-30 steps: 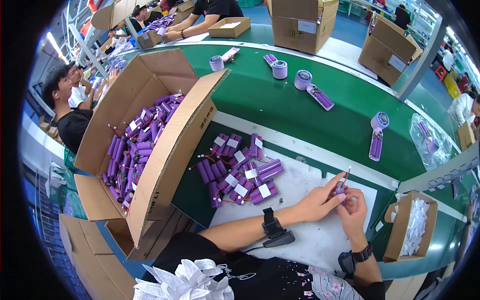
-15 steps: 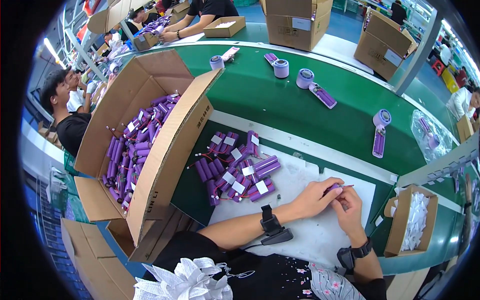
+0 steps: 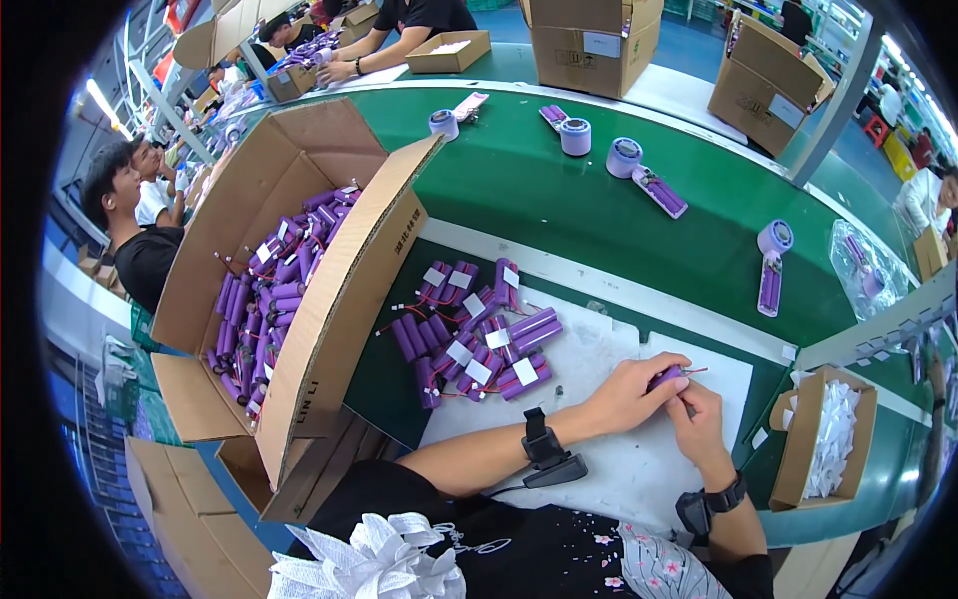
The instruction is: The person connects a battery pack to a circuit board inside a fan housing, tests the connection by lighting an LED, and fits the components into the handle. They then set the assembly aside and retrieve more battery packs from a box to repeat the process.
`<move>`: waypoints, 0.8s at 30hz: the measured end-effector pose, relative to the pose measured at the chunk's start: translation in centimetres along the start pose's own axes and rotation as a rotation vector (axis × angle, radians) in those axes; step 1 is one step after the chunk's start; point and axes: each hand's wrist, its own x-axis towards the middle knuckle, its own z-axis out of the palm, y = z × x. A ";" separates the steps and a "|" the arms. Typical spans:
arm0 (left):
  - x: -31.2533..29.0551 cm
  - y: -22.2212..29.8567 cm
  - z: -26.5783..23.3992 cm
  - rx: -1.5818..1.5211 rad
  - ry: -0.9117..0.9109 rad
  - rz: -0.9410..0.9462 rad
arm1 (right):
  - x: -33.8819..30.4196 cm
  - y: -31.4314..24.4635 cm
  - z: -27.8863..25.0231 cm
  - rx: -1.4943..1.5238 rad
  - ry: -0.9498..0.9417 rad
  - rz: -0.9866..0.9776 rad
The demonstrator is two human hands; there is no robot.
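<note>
Over the white work sheet (image 3: 599, 439), my left hand (image 3: 637, 391) is closed around a purple battery pack (image 3: 667, 375) with a thin red wire sticking out to the right. My right hand (image 3: 697, 414) meets it from the right, fingers pinched at the pack's near end; my fingers cover most of the pack. To the left lies a loose pile of purple battery packs (image 3: 469, 339), several with white patches on top and wires ending in small white plugs.
A tall open carton (image 3: 364, 270) full of purple packs stands at left. At right is a small box (image 3: 860, 439) of white slips. Beyond a pale rail (image 3: 639, 295), lilac round-headed devices (image 3: 774, 240) lie on the green belt (image 3: 519, 190). A metal post (image 3: 868, 319) rises at right.
The lilac devices and the plastic bag on the green belt have shifted a little to the right. My hands stay together on the pack, with barely any movement.
</note>
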 end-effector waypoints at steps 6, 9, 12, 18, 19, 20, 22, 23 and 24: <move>0.1 0.5 -0.3 0.037 -0.032 -0.046 | -0.3 0.1 0.0 0.012 -0.016 0.000; 0.1 0.3 -0.3 0.062 -0.026 -0.021 | -0.4 0.1 0.0 0.022 -0.043 0.026; 0.1 0.1 -0.2 0.086 -0.004 0.037 | -0.5 0.3 0.0 0.014 -0.054 0.041; 0.0 0.6 -0.3 0.123 0.010 0.039 | -0.6 0.2 0.0 0.013 -0.076 0.075; 0.0 0.7 -0.3 0.115 0.008 0.030 | -0.6 0.3 0.0 0.006 -0.079 0.068; 0.0 0.6 -0.3 0.116 0.009 0.029 | -0.6 0.3 0.0 0.001 -0.084 0.061; 0.0 0.4 -0.1 0.134 0.015 0.037 | -0.6 0.3 0.1 -0.004 -0.089 0.054; 0.0 0.2 -0.1 0.143 0.018 0.041 | -0.6 0.2 0.1 -0.005 -0.089 0.051; 0.1 0.1 0.0 0.143 0.019 0.041 | -0.6 0.1 0.1 -0.006 -0.089 0.049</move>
